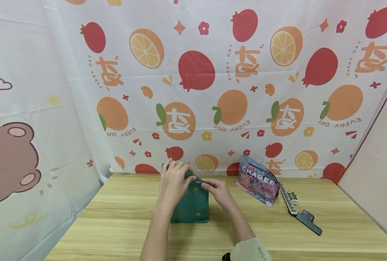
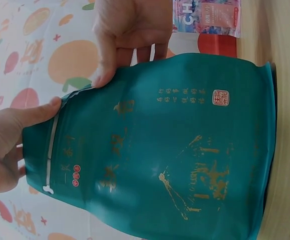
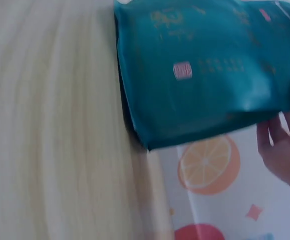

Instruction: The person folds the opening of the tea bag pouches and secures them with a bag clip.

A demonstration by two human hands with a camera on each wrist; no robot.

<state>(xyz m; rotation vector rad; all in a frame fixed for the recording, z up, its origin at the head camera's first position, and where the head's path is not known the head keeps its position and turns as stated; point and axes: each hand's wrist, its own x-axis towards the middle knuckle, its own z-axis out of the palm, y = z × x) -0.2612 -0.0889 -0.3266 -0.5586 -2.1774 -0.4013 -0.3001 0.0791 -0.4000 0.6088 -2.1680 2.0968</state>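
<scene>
A teal pouch (image 1: 190, 206) with gold lettering stands upright on the table. A thin pale strip (image 2: 52, 150) crosses it near the top. At the upper left, my left hand (image 1: 177, 181) grips the pouch top, with the thumb on the front and the fingers behind. My right hand (image 1: 217, 190) pinches the upper right edge between thumb and fingers. The left wrist view shows both thumbs close together along the top edge. In the right wrist view the pouch's lower corner is near the table, and my right hand appears only partly at the right.
A colourful CHAGEE pouch (image 1: 257, 181) leans at the back right. Beside it lie a clip with a piano-key pattern (image 1: 288, 198) and a black clip (image 1: 307, 220). Behind the wooden table (image 1: 115, 217) hangs a fruit-print cloth (image 1: 193, 108).
</scene>
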